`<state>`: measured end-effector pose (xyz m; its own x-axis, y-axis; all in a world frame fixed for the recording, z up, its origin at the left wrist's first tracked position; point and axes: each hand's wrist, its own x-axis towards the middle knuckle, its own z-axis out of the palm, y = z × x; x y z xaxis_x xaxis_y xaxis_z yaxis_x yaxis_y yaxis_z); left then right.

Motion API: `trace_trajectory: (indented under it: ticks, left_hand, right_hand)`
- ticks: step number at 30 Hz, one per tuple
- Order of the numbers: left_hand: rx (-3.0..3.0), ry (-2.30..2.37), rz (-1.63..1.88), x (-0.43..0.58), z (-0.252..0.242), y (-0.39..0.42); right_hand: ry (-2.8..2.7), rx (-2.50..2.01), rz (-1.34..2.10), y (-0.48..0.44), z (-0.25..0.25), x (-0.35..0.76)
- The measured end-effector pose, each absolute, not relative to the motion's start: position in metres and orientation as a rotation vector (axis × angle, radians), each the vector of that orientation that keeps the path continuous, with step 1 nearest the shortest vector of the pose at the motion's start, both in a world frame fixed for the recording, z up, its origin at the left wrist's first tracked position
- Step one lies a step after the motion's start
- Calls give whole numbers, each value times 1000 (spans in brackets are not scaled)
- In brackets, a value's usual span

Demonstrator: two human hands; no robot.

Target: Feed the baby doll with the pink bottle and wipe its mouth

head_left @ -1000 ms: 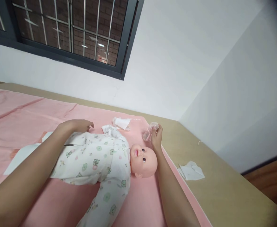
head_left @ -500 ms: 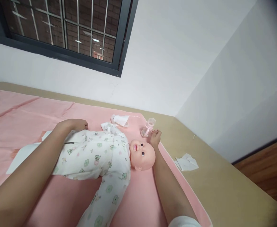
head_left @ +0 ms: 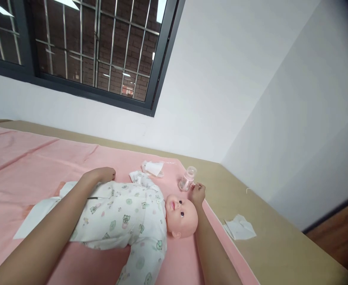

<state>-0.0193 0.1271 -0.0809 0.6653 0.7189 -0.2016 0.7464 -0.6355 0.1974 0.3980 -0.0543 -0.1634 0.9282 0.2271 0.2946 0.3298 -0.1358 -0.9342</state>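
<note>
A baby doll (head_left: 181, 217) in a white top with a green and pink print (head_left: 126, 213) lies face up on a pink sheet, its head to the right. My left arm crosses its lower body, and my left hand (head_left: 105, 174) rests curled at its far side; what its fingers hold, if anything, is hidden. Beyond the doll's head, my right hand (head_left: 199, 193) is closed beside a small clear baby bottle (head_left: 187, 180) standing upright. Something small and whitish shows at those fingertips, too small to name. An opened pack of white wipes (head_left: 153, 168) lies by the doll's sleeve.
A crumpled white tissue (head_left: 240, 228) lies on the tan surface (head_left: 269, 245) right of the pink sheet (head_left: 102, 158). White walls (head_left: 203, 99) meet at the back corner, with a barred window (head_left: 96, 51) on the left.
The view has tilted, so everything sits lower in the picture. My right fingers have drawn closer together beside the bottle. My left hand stays by the doll's far side.
</note>
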Motion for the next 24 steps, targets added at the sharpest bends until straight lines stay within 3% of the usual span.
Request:
trace_trajectory:
  ticks: [24]
  left_hand:
    - [2596,1214,-221,-16,-76,117]
  right_hand:
    - [-434,-1615,0,-45,-173,410]
